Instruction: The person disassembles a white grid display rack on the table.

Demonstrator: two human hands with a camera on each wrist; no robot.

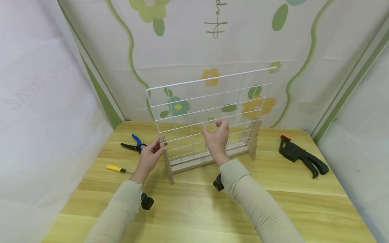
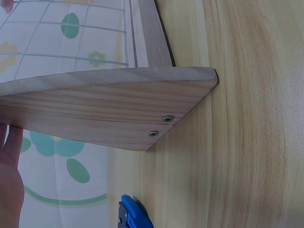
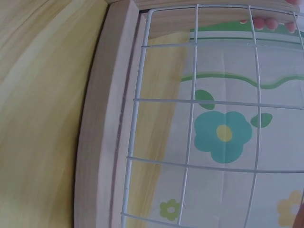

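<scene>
A white wire grid [image 1: 206, 95] stands upright in a wooden base rail [image 1: 194, 164], between two wooden side panels. My left hand [image 1: 151, 152] grips the upper part of the left side panel [image 2: 109, 102], thumb in front and fingers behind. Two metal bolts [image 2: 167, 118] sit in this panel's outer face near the bottom. My right hand [image 1: 218, 136] is in front of the grid's middle, fingers loosely curled and thumb apart, with nothing seen between them. The grid's lower edge runs along the groove of the rail [image 3: 107, 123]. At the far end is the right side panel [image 1: 254, 140].
Left of the stand lie blue-and-black pliers [image 1: 139, 144] and a yellow-handled screwdriver [image 1: 113, 168]. To the right rests a black two-handled tool [image 1: 299, 155] with orange tips. A patterned white cloth [image 1: 243, 40] hangs behind the wood-grain table [image 1: 194, 216].
</scene>
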